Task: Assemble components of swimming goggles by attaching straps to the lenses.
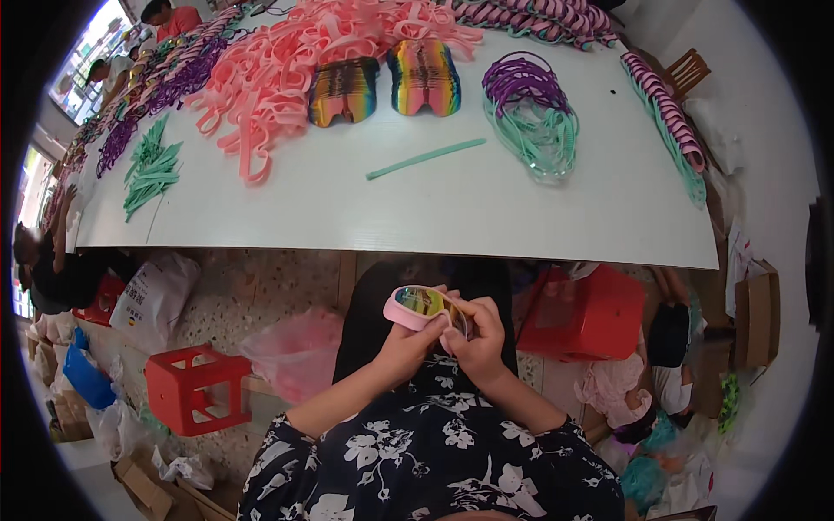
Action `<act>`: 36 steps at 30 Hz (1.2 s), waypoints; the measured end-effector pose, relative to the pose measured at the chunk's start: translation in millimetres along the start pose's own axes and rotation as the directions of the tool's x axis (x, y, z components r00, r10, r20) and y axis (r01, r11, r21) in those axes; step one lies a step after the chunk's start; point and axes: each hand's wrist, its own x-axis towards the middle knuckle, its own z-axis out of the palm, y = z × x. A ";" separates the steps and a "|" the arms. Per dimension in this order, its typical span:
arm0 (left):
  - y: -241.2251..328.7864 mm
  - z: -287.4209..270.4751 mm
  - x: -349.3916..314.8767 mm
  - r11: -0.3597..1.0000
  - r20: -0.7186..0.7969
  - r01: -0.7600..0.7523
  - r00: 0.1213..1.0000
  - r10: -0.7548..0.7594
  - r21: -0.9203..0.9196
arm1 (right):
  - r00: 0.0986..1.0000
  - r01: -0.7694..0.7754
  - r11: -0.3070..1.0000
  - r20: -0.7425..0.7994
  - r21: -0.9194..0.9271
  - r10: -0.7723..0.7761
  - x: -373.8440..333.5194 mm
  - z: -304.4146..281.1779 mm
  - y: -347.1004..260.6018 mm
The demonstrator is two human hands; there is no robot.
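Observation:
Over my lap, just off the table's near edge, I hold a pair of swim goggles with a pink frame and a mirrored yellow-green lens. My left hand is closed around the lower left part of the frame. At the other end, my right hand pinches the frame, its thumb and fingers beside the second lens, which is partly covered. Ahead on the table stand two stacks of rainbow-mirrored lenses. A single teal strip lies nearer to me.
A heap of pink frames spreads across the table. Green strips lie left; a purple-and-teal bundle lies right. Red stools stand below on both sides. Other people sit at the far left. A cardboard box stands right.

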 end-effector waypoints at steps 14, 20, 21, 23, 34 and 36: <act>-2.9 -23.8 8.8 0.996 -0.311 -0.081 0.948 0.070 -0.025 | 0.962 0.255 0.920 0.170 -0.297 -0.212 108.8 -37.8 -23.0; -0.3 -24.6 0.8 0.995 -0.072 0.008 0.997 -0.001 0.096 | 0.900 -0.271 0.897 -0.240 0.350 0.365 304.7 -62.0 12.5; -0.1 -27.1 1.9 0.996 -0.079 0.013 0.997 -0.006 0.085 | 0.872 -0.267 0.847 -0.260 0.460 0.416 332.4 -68.4 35.5; -0.5 -34.0 0.4 0.998 -0.121 0.023 0.993 -0.015 0.064 | 0.833 -0.360 0.755 -0.176 0.547 0.525 365.5 -62.3 49.4; 11.9 -36.0 -13.4 0.992 -0.106 0.049 0.994 -0.037 0.120 | 0.779 -0.411 0.821 -0.315 0.395 0.542 377.4 -81.1 25.6; 9.1 -32.4 -15.4 0.995 -0.098 0.055 0.994 -0.046 0.086 | 0.782 -0.302 0.705 -0.256 0.642 0.568 376.5 -104.2 18.0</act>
